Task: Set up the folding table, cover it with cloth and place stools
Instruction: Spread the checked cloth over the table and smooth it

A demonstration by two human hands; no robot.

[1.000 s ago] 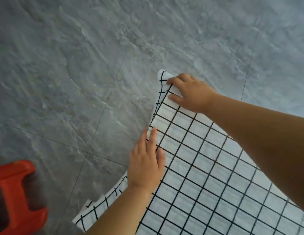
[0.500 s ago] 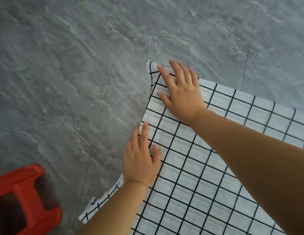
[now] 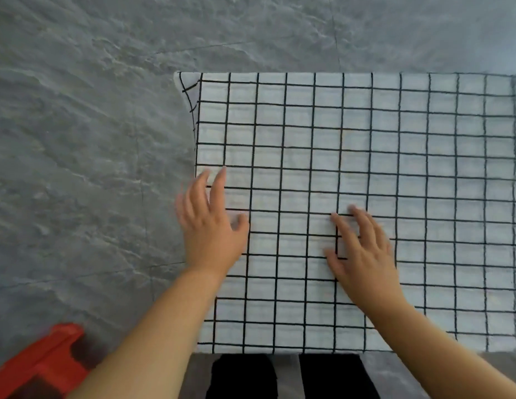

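head view: a white cloth (image 3: 366, 154) with a black grid lies spread flat, well above the grey stone floor (image 3: 78, 139), and its far left corner droops over the edge. the left hand (image 3: 212, 226) rests flat at the cloth's left edge with its fingers straight and its outer side past the edge. the right hand (image 3: 363, 251) lies flat nearer the middle with its fingers spread, grasping nothing. both hands are slightly blurred. a red stool (image 3: 40, 367) stands on the floor at the lower left, apart from the cloth.
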